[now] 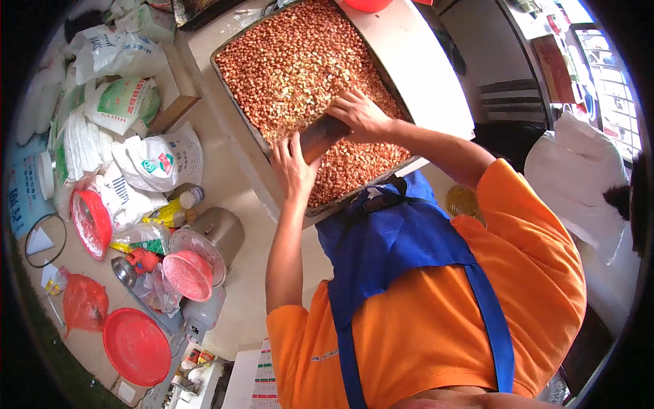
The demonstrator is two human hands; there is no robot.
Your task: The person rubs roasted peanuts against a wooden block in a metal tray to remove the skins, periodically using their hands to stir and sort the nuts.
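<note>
A large dark-rimmed tray full of peanuts lies on a pale table. Most peanuts wear reddish skins; paler, broken ones show around the middle and in the lower part. A dark brown cylinder, like a wooden roller, rests on the peanuts in the tray's lower half. My left hand grips its lower left end with fingers spread over it. My right hand lies over its upper right end, fingers curled across the top. The fingers partly hide both ends of the cylinder.
The pale table extends right of the tray, with a red basin at its far edge. On the left floor stand white sacks, a metal pot, a pink bowl and a red basin. A white sack is at right.
</note>
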